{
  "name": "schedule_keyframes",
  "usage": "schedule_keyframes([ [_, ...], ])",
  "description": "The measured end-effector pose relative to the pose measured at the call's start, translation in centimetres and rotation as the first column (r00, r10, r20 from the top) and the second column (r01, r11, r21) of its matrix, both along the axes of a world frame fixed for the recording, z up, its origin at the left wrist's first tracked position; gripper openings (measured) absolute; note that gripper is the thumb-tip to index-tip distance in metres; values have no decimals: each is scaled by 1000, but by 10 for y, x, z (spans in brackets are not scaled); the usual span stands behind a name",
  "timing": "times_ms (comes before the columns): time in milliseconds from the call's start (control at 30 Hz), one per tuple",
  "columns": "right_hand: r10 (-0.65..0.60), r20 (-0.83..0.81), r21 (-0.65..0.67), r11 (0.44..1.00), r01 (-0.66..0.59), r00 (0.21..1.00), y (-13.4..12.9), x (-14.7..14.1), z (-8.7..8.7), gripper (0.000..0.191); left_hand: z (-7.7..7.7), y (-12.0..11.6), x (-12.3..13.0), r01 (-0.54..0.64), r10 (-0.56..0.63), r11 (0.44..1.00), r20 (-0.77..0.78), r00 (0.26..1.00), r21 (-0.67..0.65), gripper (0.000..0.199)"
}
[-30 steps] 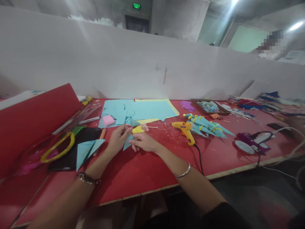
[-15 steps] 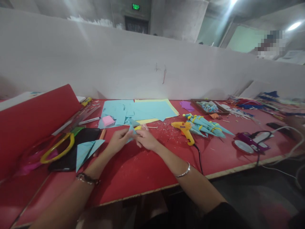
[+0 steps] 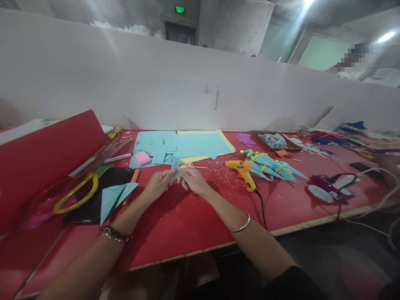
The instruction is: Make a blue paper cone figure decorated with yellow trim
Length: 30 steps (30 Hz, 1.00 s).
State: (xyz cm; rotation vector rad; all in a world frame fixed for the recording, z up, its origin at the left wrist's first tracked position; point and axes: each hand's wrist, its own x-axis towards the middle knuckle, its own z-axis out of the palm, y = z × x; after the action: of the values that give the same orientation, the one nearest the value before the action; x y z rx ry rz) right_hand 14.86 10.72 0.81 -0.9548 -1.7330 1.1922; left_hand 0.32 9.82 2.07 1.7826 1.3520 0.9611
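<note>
The left hand (image 3: 158, 183) pinches blue paper (image 3: 175, 163) between the hands; the curled right hand (image 3: 195, 181) partly hides it, its own grip unclear. A glue gun (image 3: 242, 168) lies to their right, blue sheets (image 3: 203, 143) beyond.

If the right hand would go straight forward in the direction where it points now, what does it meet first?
Most likely the blue paper piece in the left hand, just ahead of the right hand; whether they touch is unclear.
</note>
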Motion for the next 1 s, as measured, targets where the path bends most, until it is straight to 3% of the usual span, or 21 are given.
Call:
schedule_keyframes([
  [133,-186,-24,64,980,187,982,14,8,-5,26,-1,3,-5,-138,137,990,49,989,4,44],
  [200,-308,98,148,945,293,946,21,15,-8,22,-1,3,-7,-224,220,975,143,965,10,43],
  [267,-412,324,306,898,317,852,24,23,-10,30,1,3,-8,-274,265,962,255,930,1,40],
  [333,-489,520,437,857,273,700,25,29,-9,37,1,3,-8,-270,260,963,331,907,-16,35],
  [400,-512,643,481,849,219,570,24,33,-8,36,1,5,-8,-245,235,969,358,904,-20,32],
  [467,-488,716,466,867,178,499,23,35,-6,32,0,6,-8,-227,215,974,345,914,-7,30],
  [700,-470,762,431,882,194,446,22,35,1,25,-5,10,-10,-222,209,975,283,936,17,28],
  [1000,-521,751,484,852,198,405,13,34,6,23,-2,10,-9,-236,223,972,360,906,-9,25],
])
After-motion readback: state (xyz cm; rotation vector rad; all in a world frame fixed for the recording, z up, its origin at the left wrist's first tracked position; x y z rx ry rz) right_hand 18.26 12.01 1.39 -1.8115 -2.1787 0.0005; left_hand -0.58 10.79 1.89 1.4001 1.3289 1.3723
